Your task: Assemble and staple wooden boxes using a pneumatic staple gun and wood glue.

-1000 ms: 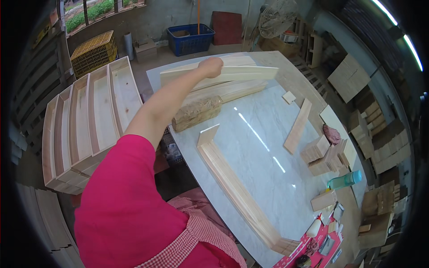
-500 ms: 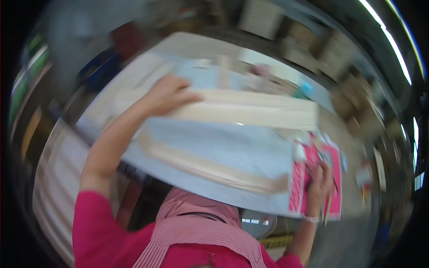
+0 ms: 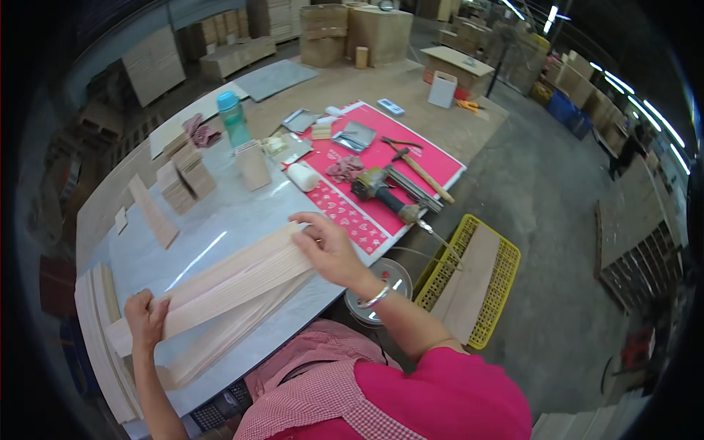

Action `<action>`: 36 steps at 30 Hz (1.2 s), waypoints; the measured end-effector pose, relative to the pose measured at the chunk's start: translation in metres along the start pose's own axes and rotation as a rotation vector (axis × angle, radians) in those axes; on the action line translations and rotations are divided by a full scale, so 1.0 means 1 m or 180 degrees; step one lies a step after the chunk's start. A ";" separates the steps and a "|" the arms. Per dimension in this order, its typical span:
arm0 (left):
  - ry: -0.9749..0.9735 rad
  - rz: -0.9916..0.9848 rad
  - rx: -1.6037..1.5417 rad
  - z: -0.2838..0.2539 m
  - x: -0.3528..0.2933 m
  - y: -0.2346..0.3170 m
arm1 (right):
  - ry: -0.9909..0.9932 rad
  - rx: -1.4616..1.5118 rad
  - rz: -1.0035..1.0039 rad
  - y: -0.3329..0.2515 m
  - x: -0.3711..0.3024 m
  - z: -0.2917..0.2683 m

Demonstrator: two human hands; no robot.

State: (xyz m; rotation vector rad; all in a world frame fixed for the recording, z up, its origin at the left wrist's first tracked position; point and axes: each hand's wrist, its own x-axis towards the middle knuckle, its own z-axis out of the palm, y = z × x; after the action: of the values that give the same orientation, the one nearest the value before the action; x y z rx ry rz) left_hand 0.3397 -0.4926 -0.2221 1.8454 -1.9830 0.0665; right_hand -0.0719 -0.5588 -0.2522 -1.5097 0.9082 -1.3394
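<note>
A stack of long, thin, pale wood strips [image 3: 227,284] is held between my two hands over the worktable. My left hand [image 3: 146,321] grips its near left part, the thumb on top. At the far right end, my right hand [image 3: 331,251] is closed round the strips' ends, thumb and fingers bent over them; a silver bangle is on that wrist. A second bundle of pale strips [image 3: 233,330] lies on the table just nearer to me, partly under the held stack. More long strips [image 3: 103,345] lie along the table's left edge.
A pink mat [image 3: 433,150] carries an air tool [image 3: 385,194], a hammer [image 3: 425,176], pliers [image 3: 402,142] and a white roll [image 3: 302,177]. Wood blocks [image 3: 177,187] and a teal bottle [image 3: 235,125] stand farther back. A yellow crate [image 3: 506,282] sits right of the table.
The view has swung to the right and sharpened. My right hand has left the pink mat and now holds the strips' right end. My left hand now grips their left part.
</note>
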 end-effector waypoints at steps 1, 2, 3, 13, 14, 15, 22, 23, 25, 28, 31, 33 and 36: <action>0.0049 -0.0019 0.0167 -0.010 -0.001 0.002 | 0.0062 0.0251 -0.0117 -0.002 -0.005 -0.001; 0.0074 -0.0107 0.0310 -0.013 -0.001 0.001 | 0.0135 0.0232 -0.0097 -0.002 -0.003 0.005; 0.0039 -0.0047 0.0292 -0.013 0.002 0.007 | 0.0127 0.0253 -0.0134 -0.005 -0.002 0.011; -0.0074 0.1740 0.0118 0.018 0.037 0.197 | 0.0412 0.0532 -0.0055 -0.013 -0.015 0.055; -0.0069 0.1746 0.0038 0.024 0.039 0.201 | 0.0428 0.0563 -0.0049 -0.013 -0.015 0.057; -0.0066 0.1757 -0.0044 0.026 0.040 0.204 | 0.0450 0.0592 -0.0043 -0.012 -0.015 0.058; -0.0359 0.1633 -0.0452 0.027 0.051 0.220 | 0.0485 0.0781 0.0088 -0.003 -0.025 0.060; -0.0382 0.1608 -0.0498 0.028 0.052 0.221 | 0.0477 0.0832 0.0128 0.000 -0.026 0.061; -0.0444 0.1570 -0.0465 0.032 0.052 0.226 | 0.0494 0.0875 0.0168 0.005 -0.029 0.059; -0.0567 0.1498 -0.0404 0.038 0.051 0.233 | 0.0454 0.0829 0.0196 0.013 -0.034 0.053; -0.0503 0.1643 -0.0262 0.042 0.047 0.239 | 0.0452 0.0778 0.0243 0.009 -0.042 0.046; -0.0499 0.1699 -0.0259 0.044 0.044 0.242 | 0.0467 0.0749 0.0265 0.008 -0.047 0.044; -0.0457 0.1771 -0.0252 0.046 0.039 0.245 | 0.0454 0.0874 0.0374 0.006 -0.055 0.042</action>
State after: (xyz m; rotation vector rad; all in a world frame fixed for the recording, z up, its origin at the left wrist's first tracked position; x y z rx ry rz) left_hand 0.0904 -0.5159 -0.1887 1.2322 -2.5049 0.0193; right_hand -0.0381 -0.5034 -0.2768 -1.1470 0.8484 -1.4344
